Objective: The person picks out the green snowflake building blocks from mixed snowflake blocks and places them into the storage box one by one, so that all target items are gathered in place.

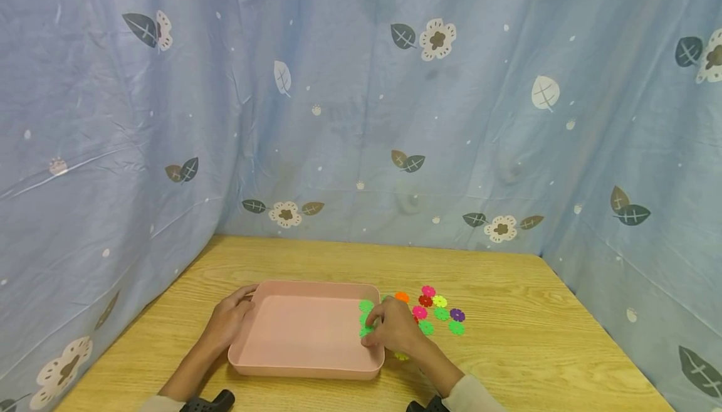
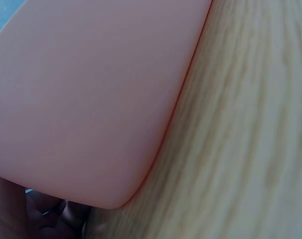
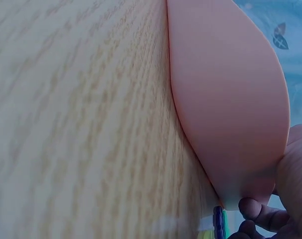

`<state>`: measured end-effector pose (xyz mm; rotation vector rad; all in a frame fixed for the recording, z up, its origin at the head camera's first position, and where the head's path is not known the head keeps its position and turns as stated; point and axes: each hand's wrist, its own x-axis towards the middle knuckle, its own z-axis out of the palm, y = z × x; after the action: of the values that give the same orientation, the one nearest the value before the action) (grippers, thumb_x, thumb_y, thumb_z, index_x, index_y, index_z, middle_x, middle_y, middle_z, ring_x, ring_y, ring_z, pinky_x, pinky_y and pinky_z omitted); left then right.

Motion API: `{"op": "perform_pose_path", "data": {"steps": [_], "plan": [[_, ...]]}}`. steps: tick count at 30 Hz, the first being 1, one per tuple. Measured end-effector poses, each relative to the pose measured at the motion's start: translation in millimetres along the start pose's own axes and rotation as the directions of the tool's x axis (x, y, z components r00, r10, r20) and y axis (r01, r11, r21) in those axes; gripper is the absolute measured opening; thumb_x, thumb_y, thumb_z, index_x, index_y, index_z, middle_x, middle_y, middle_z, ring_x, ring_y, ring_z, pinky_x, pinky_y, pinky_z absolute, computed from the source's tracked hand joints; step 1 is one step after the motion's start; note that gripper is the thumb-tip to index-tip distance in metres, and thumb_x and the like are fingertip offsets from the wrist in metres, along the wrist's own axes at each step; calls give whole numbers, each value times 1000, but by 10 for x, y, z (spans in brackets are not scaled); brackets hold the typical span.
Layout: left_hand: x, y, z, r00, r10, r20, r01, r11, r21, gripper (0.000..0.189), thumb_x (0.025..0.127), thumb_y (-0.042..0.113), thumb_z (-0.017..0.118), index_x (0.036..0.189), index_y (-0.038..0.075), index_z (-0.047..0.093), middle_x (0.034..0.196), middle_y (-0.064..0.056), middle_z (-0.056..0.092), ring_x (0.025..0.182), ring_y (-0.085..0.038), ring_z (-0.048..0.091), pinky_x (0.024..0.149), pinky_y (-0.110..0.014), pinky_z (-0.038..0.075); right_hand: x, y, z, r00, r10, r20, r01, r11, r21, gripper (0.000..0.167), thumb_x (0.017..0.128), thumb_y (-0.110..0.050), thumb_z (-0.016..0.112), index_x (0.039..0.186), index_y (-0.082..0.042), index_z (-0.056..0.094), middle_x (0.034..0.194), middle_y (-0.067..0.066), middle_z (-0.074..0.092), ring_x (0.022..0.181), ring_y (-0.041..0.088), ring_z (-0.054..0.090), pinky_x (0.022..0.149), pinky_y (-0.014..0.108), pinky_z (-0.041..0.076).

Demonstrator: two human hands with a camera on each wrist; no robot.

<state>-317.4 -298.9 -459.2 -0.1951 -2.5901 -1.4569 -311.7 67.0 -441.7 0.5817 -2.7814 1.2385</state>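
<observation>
A pink shallow tray (image 1: 304, 371) lies on the wooden table. My left hand (image 1: 228, 318) grips its left rim near the far corner; in the left wrist view, fingers (image 2: 44, 209) show beyond the tray wall (image 2: 91, 99). Over the tray's right rim reaches my right hand (image 1: 397, 327), with thumb and forefinger pinched at a green flower-shaped plastic piece (image 1: 365, 332) inside. Further green flower pieces (image 1: 366, 306) lie along the tray's right inner side. Curled fingers of the right hand (image 3: 270, 216) hang outside the tray wall in the right wrist view.
Right of the tray lie several loose flower pieces: pink (image 1: 429, 290), dark red (image 1: 425, 301), orange (image 1: 402, 297), yellow (image 1: 440, 301), purple (image 1: 457, 315) and green (image 1: 457, 328). The right forearm partly covers a yellow one (image 1: 401, 356). A blue patterned curtain (image 1: 361, 117) surrounds the table (image 1: 536, 337).
</observation>
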Motion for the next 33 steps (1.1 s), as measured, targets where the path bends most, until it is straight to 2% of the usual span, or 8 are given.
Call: {"op": "perform_pose_path", "data": {"steps": [7, 19, 28, 33], "plan": [[-3, -7, 2, 1000, -7, 5, 7, 1000, -16, 44, 107, 13, 41, 149, 3, 48, 137, -25, 59, 122, -39, 60, 98, -48, 49, -9, 10, 3, 1000, -12, -1, 12, 1000, 5, 19, 65, -13, 93, 74, -8, 77, 81, 5, 54, 67, 18, 45, 49, 26, 39], [-1, -2, 3, 1000, 5, 5, -5, 1000, -10, 44, 107, 13, 41, 149, 2, 48, 138, -26, 58, 125, -42, 58, 101, -53, 47, -9, 13, 11, 1000, 2, -2, -2, 1000, 11, 18, 67, -14, 92, 77, -8, 78, 82, 6, 56, 70, 19, 47, 51, 27, 40], [-8, 14, 5, 1000, 5, 3, -5, 1000, -11, 44, 107, 11, 40, 149, 2, 48, 139, -27, 58, 125, -42, 57, 101, -53, 47, -51, 8, -39, 998, -57, 10, 57, 998, 25, 21, 70, -15, 90, 83, -4, 79, 75, 5, 54, 67, 16, 44, 50, 23, 38], [-8, 13, 4, 1000, 2, 6, -2, 1000, -17, 44, 107, 12, 41, 149, 2, 48, 138, -27, 58, 124, -42, 58, 100, -52, 48, -77, -9, -92, 998, -47, 29, 46, 998, 36, 24, 75, -16, 87, 92, -1, 79, 84, 7, 57, 70, 16, 47, 52, 23, 41]]}}
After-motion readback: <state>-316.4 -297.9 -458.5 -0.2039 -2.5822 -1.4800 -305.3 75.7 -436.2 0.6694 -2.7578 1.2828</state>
